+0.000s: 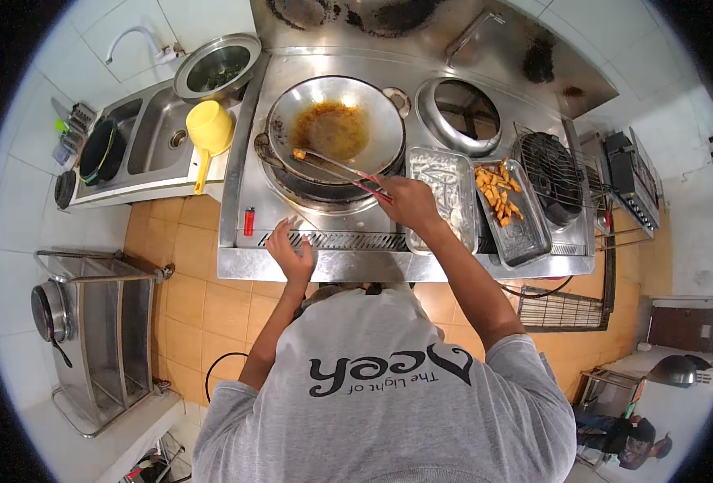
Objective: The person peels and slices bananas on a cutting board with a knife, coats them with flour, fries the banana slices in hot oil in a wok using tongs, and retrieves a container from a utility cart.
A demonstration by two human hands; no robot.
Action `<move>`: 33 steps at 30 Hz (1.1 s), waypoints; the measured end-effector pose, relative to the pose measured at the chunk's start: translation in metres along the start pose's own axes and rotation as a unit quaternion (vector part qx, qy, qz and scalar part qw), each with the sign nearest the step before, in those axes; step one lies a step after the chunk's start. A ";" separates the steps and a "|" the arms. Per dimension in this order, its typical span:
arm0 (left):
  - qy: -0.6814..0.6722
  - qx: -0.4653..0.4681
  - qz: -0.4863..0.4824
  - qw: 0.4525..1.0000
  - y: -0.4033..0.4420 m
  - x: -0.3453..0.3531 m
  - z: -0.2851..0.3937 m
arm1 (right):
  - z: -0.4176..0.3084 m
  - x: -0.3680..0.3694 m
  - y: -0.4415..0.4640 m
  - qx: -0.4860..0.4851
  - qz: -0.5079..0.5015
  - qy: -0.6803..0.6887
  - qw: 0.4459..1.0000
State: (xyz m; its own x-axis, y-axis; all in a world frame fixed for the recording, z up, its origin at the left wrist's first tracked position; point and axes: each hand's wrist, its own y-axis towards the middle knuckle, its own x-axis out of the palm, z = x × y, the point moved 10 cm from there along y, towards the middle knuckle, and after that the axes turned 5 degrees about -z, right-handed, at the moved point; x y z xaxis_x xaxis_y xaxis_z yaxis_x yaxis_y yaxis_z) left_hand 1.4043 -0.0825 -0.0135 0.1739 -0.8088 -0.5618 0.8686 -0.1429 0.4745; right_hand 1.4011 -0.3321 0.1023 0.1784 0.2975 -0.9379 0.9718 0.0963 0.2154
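My right hand [411, 203] grips a pair of metal tongs [342, 169] by the red handles. At their tips, near the wok's near-left rim, is a small golden-brown fried piece [299, 154]. The large wok [285, 113] sits on the burner with brownish oil [330, 133] in its bottom. My left hand [290, 251] hovers by the stove's front edge, its fingers spread and holding nothing. Close to it a red lighter [249, 221] rests on the steel top. Right of the wok, one metal tray [441, 169] shows whitish residue; another tray [529, 241] holds several fried strips [497, 193].
A round metal ring [430, 109] surrounds a second burner. A wire rack [545, 165] covers a dark burner further right. Leftward are a yellow dipper [210, 127], a sink [159, 149] and a metal pot [248, 56]. A steel cart [115, 330] stands at lower left.
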 end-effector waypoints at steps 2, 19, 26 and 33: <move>-0.003 0.002 0.008 1.000 0.000 -0.002 0.001 | 0.002 0.003 0.000 0.004 -0.006 -0.002 1.000; -0.015 0.003 0.008 1.000 -0.002 0.002 -0.004 | 0.007 0.010 -0.006 0.012 0.013 0.028 0.999; -0.019 0.008 0.008 1.000 -0.002 0.002 -0.004 | 0.009 0.012 -0.007 0.017 0.018 0.026 0.999; -0.026 0.009 0.009 1.000 -0.003 0.002 0.000 | 0.016 0.016 -0.010 0.053 -0.025 0.060 0.996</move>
State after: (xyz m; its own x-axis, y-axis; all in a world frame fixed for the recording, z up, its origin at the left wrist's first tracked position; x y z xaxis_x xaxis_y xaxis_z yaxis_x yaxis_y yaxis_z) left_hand 1.4026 -0.0833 -0.0160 0.1646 -0.8397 -0.5176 0.8574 -0.1376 0.4958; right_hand 1.3968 -0.3436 0.0804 0.1159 0.4076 -0.9058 0.9910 0.0142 0.1332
